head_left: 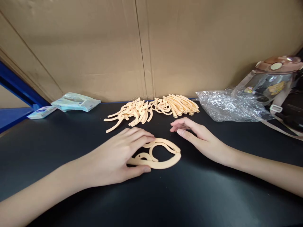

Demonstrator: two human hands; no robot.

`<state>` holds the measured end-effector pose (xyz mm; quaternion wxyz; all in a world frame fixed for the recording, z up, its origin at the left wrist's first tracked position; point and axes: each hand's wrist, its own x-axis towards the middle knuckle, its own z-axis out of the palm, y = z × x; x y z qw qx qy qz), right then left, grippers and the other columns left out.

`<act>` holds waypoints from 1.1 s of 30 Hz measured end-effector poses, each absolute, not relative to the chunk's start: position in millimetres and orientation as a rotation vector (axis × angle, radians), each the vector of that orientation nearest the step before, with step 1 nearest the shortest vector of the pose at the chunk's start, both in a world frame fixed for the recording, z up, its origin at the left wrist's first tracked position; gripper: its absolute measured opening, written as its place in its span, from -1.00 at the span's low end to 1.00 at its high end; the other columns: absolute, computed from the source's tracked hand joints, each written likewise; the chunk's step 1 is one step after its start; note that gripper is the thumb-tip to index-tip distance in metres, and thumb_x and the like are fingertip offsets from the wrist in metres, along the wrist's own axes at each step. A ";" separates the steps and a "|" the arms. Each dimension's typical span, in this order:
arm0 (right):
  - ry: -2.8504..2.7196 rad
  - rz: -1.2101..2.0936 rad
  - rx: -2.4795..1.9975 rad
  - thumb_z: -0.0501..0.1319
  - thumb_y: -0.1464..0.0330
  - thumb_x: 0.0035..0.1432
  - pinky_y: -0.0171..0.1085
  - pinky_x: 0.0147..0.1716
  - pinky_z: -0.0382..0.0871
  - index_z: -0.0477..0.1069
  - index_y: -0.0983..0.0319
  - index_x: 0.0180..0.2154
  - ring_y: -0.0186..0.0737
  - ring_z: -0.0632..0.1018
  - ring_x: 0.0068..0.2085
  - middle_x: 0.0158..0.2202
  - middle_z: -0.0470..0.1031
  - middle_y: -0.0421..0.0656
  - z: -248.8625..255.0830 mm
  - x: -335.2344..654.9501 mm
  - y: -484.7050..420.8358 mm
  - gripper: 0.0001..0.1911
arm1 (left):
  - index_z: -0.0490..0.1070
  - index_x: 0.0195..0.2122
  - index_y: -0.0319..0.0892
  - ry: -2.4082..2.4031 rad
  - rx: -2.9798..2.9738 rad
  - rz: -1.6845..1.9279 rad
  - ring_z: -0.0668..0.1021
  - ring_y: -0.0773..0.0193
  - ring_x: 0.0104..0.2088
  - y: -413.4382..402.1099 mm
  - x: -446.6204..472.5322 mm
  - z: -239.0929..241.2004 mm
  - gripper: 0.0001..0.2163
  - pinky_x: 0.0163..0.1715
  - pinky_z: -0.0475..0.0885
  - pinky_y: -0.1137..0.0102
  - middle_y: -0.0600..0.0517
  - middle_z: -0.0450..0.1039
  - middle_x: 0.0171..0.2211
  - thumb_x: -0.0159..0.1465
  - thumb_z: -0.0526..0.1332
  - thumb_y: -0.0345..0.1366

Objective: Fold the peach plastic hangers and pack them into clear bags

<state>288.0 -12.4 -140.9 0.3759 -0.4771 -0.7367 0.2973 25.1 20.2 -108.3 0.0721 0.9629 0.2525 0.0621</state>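
Note:
A small stack of peach-coloured curved plastic pieces [163,156] lies on the black table [71,142] in front of me. My left hand [118,157] rests on the stack's left side, fingers over the top and thumb against its near edge, holding it. My right hand [199,137] hovers just right of the stack, fingers stretched toward the left, empty and not touching it. Behind both hands a loose heap of the same peach pieces [151,108] is spread along the table's back.
A crumpled clear plastic bag [227,107] lies at the back right, beside a clear bottle with a brown lid [272,78] and a strap. Two light-blue packets [75,102] sit at the back left. A cardboard wall [142,47] closes the back.

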 end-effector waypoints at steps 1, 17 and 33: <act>-1.891 0.760 -1.233 0.04 0.19 0.33 -0.16 0.04 0.34 0.34 0.15 -0.07 -0.25 0.50 -0.03 -0.09 0.51 -0.16 -140.3 288.0 -12.7 -0.75 | 0.28 0.14 -0.04 0.805 2.906 0.160 0.43 0.07 0.07 22.9 20.2 -104.9 -0.54 0.04 0.35 0.24 -0.01 0.36 0.10 0.21 0.28 -0.18; -2.033 0.655 -1.292 0.09 0.26 0.29 -0.17 -0.04 0.38 0.39 0.13 -0.11 -0.22 0.51 -0.04 -0.09 0.51 -0.18 -139.1 289.3 -15.6 -0.81 | 0.42 0.05 -0.03 1.138 2.869 -0.141 0.44 0.02 0.00 61.6 -33.8 -82.6 -0.58 -0.09 0.37 0.24 -0.01 0.47 0.02 0.18 0.28 -0.06; -2.098 0.603 -1.282 0.08 0.27 0.30 -0.18 -0.10 0.39 0.41 0.12 -0.13 -0.21 0.51 -0.06 -0.10 0.52 -0.17 -138.1 288.6 -16.4 -0.82 | 0.28 0.19 0.03 1.219 2.896 -0.249 0.28 -0.09 0.19 65.1 -42.2 -89.1 -0.52 0.10 0.21 0.05 -0.01 0.31 0.20 0.26 0.21 -0.04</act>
